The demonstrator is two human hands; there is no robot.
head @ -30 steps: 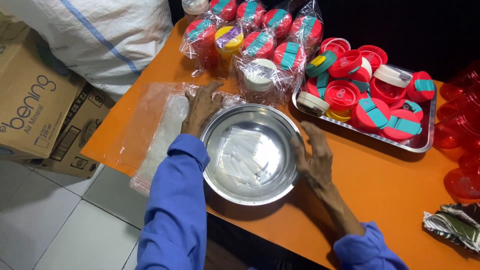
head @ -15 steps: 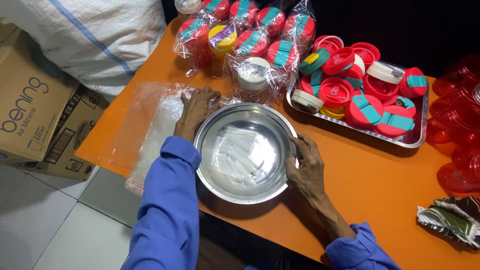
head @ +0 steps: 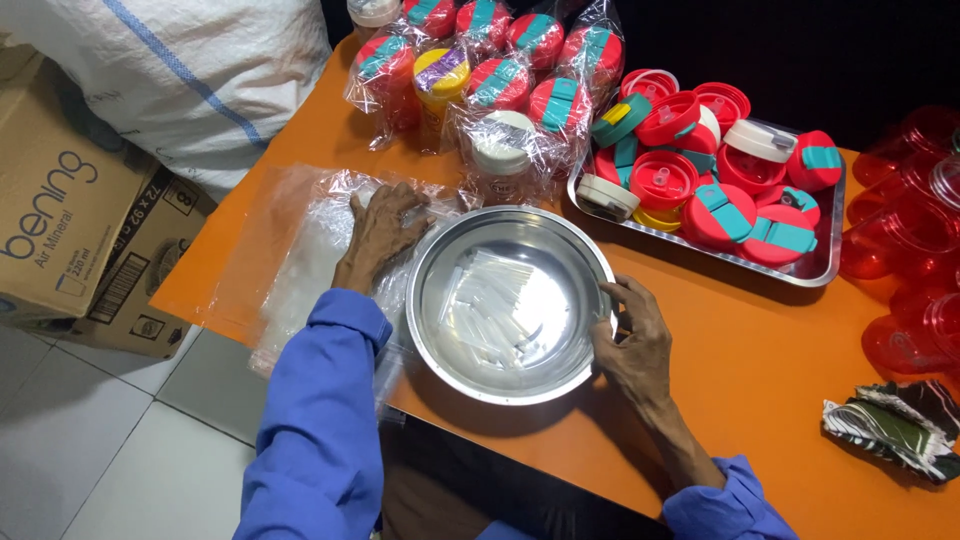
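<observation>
Where the orange table (head: 790, 340) meets the floor on the far left, a brown cardboard box (head: 70, 230) and a white woven sack (head: 190, 80) sit well apart from the left hand (head: 385, 228). That hand lies flat, fingers spread wide, palm down on a stack of clear plastic bags (head: 300, 260) — nothing gripped, just pressing. Just beyond its fingertips stand wrapped bottles with red lids (head: 480, 80), each in crinkled clear film. Just beside its thumb sits a steel bowl (head: 510, 300), upright, with a small heap of clear plastic straws (head: 490, 305) lying in the bottom. The right hand (head: 635, 345) rests at the bowl's right rim, fingers curled narrow and touching the edge; whether they pinch it I cannot tell. Beyond those fingers — near but not touching — a metal tray (head: 800, 270) holds loose red lids with teal flaps. Further right, red cups (head: 910, 260) stand stacked, and a crumpled dark wrapper (head: 890, 425) lies near the table edge.
</observation>
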